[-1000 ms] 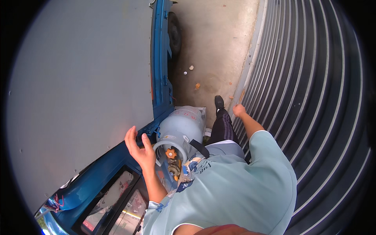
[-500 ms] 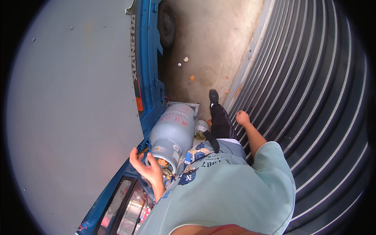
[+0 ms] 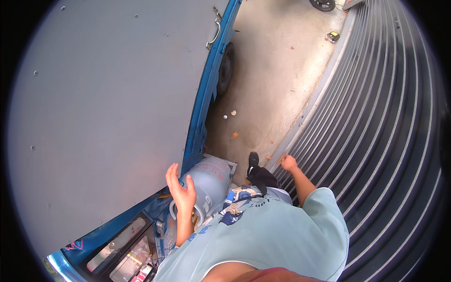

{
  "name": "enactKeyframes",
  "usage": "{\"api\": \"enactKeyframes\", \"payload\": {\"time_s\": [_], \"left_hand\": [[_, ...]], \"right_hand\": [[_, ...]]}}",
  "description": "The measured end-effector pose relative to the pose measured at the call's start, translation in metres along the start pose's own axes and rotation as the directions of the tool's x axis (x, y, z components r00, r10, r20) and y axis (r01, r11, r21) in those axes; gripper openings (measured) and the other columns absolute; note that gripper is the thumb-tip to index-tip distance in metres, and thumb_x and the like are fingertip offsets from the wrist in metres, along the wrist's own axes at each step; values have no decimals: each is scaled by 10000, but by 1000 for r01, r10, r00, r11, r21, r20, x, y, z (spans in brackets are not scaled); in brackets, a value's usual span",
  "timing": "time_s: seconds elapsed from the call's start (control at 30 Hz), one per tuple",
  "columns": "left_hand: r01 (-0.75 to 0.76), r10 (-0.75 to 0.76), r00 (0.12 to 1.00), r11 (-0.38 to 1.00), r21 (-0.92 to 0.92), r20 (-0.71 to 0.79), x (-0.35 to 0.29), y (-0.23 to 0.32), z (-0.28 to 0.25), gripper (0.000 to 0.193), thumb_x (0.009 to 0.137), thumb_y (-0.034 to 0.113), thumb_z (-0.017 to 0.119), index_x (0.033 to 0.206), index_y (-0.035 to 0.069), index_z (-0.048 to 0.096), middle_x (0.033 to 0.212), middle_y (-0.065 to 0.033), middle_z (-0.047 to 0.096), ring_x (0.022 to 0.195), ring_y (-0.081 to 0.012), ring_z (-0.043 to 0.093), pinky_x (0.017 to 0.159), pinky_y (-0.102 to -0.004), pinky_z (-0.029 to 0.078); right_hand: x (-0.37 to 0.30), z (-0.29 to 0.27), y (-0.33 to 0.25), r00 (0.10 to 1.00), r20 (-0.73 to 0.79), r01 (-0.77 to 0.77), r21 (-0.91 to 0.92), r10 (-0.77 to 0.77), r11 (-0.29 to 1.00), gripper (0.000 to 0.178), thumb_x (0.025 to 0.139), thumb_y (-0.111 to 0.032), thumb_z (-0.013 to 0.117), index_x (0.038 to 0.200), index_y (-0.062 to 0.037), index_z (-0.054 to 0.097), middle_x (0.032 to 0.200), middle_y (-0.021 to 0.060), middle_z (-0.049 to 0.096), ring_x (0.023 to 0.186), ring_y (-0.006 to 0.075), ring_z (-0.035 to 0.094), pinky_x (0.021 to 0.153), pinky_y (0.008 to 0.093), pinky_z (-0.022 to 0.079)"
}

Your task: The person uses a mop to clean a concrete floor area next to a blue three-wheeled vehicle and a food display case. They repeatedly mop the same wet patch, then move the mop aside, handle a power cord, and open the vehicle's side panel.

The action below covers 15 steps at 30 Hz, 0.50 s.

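Close in, the left hand (image 3: 181, 190) is raised with its fingers (image 3: 173, 175) spread open, gripping nothing, palm just beside the collar of the grey gas cylinder (image 3: 210, 181). The cylinder leans between the person's body and the blue truck (image 3: 199, 127), its base toward the concrete floor (image 3: 268, 89). On the other side the right hand (image 3: 288, 163) is stretched out against the ribbed metal shutter (image 3: 376, 131); its fingers look loosely curled and hold nothing. A black shoe (image 3: 252, 159) stands on the floor just past the cylinder. Farther off, the truck's wheel (image 3: 227, 68) rests on the concrete.
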<state>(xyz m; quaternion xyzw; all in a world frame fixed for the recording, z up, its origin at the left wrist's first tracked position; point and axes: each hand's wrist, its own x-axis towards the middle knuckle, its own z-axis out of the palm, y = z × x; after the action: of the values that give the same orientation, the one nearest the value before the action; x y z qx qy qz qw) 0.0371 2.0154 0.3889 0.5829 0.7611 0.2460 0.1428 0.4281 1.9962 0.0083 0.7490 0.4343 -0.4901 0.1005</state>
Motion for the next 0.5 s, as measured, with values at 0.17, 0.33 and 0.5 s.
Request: {"api": "enactKeyframes", "payload": {"time_s": [0.17,0.33,0.5], "left_hand": [[42,-41,999,999,-19,21,5,-11,14,612,822,28,660,1397,3,451,1446,-250,375,1351,-425,376,1117,-474,336],[-25,36,994,994,-109,99,22,-32,45,647,832,69,675,1425,15,421,1460,-260,353,1376,-429,365,1119,-486,347],[355,-232,933,714,-604,274,34,-62,94,613,915,108,661,1447,12,372,1411,-228,427,1278,-305,503,1001,-407,490]], "right_hand": [[-7,-16,4,995,-96,29,141,-16,990,323,909,-301,544,1054,-70,718,1092,217,690,1094,384,641,964,439,501],[-2,-49,3,984,-174,69,162,-41,984,319,901,-306,546,1005,-68,730,1051,215,701,1048,377,661,940,434,510],[2,-121,-64,861,-343,413,42,-375,910,282,899,-239,565,1056,-51,704,1030,226,698,1035,392,652,922,460,515]]}}
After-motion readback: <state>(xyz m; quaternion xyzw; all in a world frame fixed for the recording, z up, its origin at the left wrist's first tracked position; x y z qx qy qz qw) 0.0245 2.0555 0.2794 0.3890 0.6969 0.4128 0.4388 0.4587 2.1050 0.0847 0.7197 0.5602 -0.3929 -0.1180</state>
